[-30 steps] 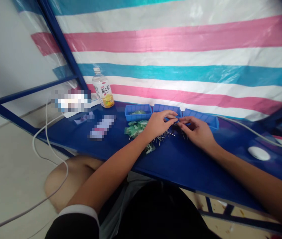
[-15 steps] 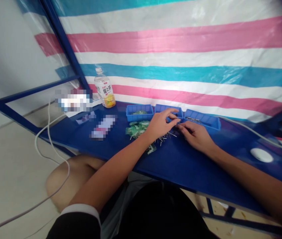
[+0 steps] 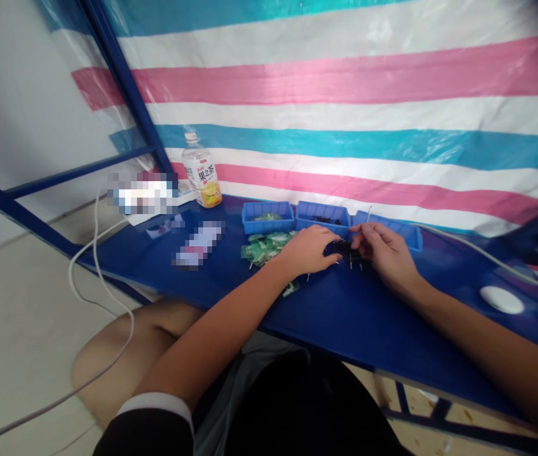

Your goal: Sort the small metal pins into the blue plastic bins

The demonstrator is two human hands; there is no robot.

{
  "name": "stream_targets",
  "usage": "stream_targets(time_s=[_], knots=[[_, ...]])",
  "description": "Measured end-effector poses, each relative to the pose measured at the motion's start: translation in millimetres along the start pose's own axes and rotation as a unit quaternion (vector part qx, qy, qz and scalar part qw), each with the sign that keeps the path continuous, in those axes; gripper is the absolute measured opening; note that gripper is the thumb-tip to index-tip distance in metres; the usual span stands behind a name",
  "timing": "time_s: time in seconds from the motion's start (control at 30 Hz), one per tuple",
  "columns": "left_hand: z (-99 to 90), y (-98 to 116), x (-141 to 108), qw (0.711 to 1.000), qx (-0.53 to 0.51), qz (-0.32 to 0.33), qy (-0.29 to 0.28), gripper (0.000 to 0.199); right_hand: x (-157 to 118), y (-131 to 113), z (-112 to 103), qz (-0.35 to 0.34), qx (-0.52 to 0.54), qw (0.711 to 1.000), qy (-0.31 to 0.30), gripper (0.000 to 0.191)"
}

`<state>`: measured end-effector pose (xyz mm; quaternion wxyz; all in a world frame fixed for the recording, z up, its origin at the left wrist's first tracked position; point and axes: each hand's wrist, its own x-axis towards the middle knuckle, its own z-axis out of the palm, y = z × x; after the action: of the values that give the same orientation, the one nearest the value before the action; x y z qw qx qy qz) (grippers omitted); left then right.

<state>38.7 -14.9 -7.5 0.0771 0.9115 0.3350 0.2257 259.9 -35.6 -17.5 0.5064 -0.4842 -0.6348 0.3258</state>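
My left hand (image 3: 310, 250) rests low over the blue table, its fingers curved and apart beside small dark pieces and metal pins (image 3: 352, 259). Whether it touches them is unclear. Close on its right, my right hand (image 3: 385, 253) pinches a thin metal pin (image 3: 369, 214) that points upward. Green circuit-board pieces (image 3: 263, 248) lie in a pile left of my left hand, partly under the wrist. Behind the hands stand three blue bins: the left bin (image 3: 267, 226) holds green pieces, the middle bin (image 3: 323, 229) dark parts, and the right bin (image 3: 406, 238) is partly hidden by my right hand.
A drink bottle (image 3: 206, 177) stands at the back left, near a blurred packet (image 3: 147, 195). A white oval object (image 3: 501, 299) lies on the right, with a pale cable (image 3: 478, 253) behind it. Striped sheeting (image 3: 320, 82) hangs behind the table (image 3: 345, 316).
My right hand has risen slightly and now holds a pin upright. My left hand has moved down off the middle bin, whose dark parts now show. Dark pieces appear between the hands.
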Motion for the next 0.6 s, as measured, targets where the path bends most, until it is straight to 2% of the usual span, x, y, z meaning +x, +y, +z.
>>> stream_targets(time_s=[0.1, 0.17, 0.23, 0.3, 0.37, 0.47, 0.53, 0.6], knots=[[1.0, -1.4, 1.0, 1.0, 0.008, -0.004, -0.02, 0.037, 0.6, -0.2, 0.4, 0.034, 0.06, 0.997, 0.046, 0.044], [1.1, -1.8, 1.4, 1.0, 0.013, -0.011, -0.022, 0.035, -0.3, -1.5, -1.6, 0.05, 0.061, 0.995, 0.067, 0.05], [1.2, -1.9, 1.4, 1.0, 0.011, -0.015, -0.014, 0.033, -2.1, -3.7, -5.3, 0.048, 0.007, 0.997, 0.051, 0.056], [1.2, -1.8, 1.1, 1.0, 0.003, -0.016, 0.001, 0.031, -4.7, -6.1, -8.9, 0.004, -0.109, 0.994, 0.018, 0.054], [1.0, -1.4, 0.9, 1.0, -0.009, -0.023, 0.017, 0.031, -7.3, -7.7, -10.3, -0.085, -0.245, 0.966, -0.021, 0.044], [0.3, -0.9, 1.3, 0.998, -0.025, -0.039, 0.034, 0.037, -10.1, -6.0, -7.2, -0.21, -0.381, 0.898, -0.072, 0.031], [0.2, -0.8, 1.7, 0.998, -0.029, -0.043, 0.044, 0.037, -10.7, -2.3, -3.8, -0.245, -0.424, 0.867, -0.097, 0.031], [0.6, -1.0, 1.7, 0.997, -0.03, -0.042, 0.052, 0.037, -10.1, 2.0, -1.6, -0.261, -0.443, 0.85, -0.115, 0.028]])
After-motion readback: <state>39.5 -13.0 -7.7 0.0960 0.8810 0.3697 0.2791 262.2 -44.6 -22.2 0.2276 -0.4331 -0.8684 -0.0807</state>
